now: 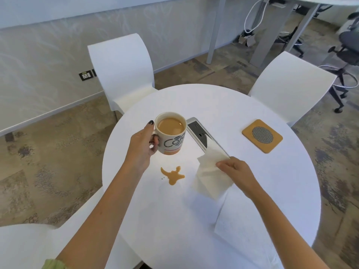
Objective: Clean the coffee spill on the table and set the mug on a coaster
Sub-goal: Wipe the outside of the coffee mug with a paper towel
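Note:
My left hand (142, 145) grips the handle of a white mug (172, 139) full of milky coffee, holding it just above the round white table (223, 105). A brown coffee spill (172, 175) lies on the table below and in front of the mug. My right hand (236, 169) pinches a white paper napkin (210, 178), lifted off the table to the right of the spill. A square tan coaster (262, 135) with a grey mesh centre sits at the far right of the table, with nothing on it.
A silver power socket panel (202, 135) is set into the table behind the mug. More white napkin sheets (239, 228) lie at the near right. White chairs (124, 74) stand around the table, one at far right (291, 88).

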